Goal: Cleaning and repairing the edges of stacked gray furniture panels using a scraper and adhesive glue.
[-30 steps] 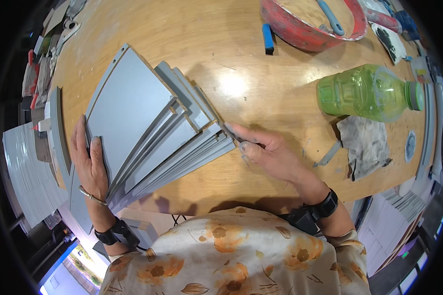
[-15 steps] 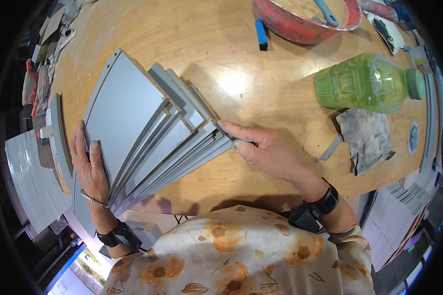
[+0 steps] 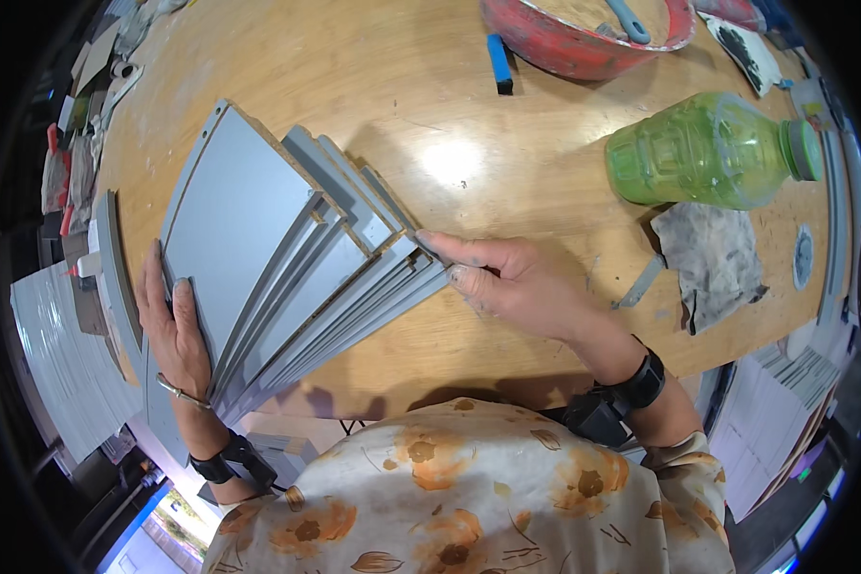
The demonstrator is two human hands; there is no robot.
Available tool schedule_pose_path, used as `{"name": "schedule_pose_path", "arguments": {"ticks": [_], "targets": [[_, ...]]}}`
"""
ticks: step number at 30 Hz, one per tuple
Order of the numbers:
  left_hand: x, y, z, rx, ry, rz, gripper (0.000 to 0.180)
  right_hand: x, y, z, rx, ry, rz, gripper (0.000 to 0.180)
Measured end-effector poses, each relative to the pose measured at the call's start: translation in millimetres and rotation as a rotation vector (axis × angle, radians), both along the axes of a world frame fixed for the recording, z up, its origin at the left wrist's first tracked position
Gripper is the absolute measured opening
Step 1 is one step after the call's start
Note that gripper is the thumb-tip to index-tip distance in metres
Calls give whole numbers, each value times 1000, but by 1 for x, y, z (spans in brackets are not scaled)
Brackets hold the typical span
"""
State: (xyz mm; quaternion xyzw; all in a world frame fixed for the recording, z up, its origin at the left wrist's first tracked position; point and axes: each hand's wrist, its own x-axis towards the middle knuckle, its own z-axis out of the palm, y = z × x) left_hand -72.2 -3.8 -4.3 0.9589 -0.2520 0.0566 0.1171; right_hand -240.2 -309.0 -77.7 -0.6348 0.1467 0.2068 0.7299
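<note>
A fanned stack of grey boards [image 3: 239,182] with raw brown edges lies tilted across the wooden table, spread into uneven steps at its right side. My left hand [image 3: 174,325] holds the stack's left edge, the thumb on the top board's face and the fingers along the outer side. At the opposite corner, my right hand [image 3: 517,282] pinches the board ends between thumb and forefinger. Its fingertips are smudged grey. The right hand's other fingers are partly hidden beneath it.
A green bottle [image 3: 708,153] lies on its side at the right, beside a stained cloth [image 3: 708,263] and a flat scraper blade [image 3: 641,284]. A red bowl [image 3: 584,48] of powder and a blue block [image 3: 499,65] sit at the far side. White stacked sheets [image 3: 72,354] stand at the left.
Both hands keep the same hold on the grey boards. The view has shifted slightly, so the bottle and bowl appear a little farther left and higher.
</note>
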Motion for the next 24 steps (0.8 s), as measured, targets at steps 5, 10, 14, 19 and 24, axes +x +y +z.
{"name": "schedule_pose_path", "arguments": {"ticks": [5,10,14,19,24], "targets": [[1,-1,0,10,-18,7,53,9,-1,12,-196,124,150,39],[-1,-3,1,8,-22,11,51,-2,3,13,-87,-26,-196,41],[-1,-1,0,22,-19,21,50,-2,6,2,-219,-253,-149,41],[-2,-3,0,8,-26,12,50,-3,8,10,13,-7,-75,40],[1,0,-3,2,-34,3,49,1,7,20,-148,260,77,40]]}}
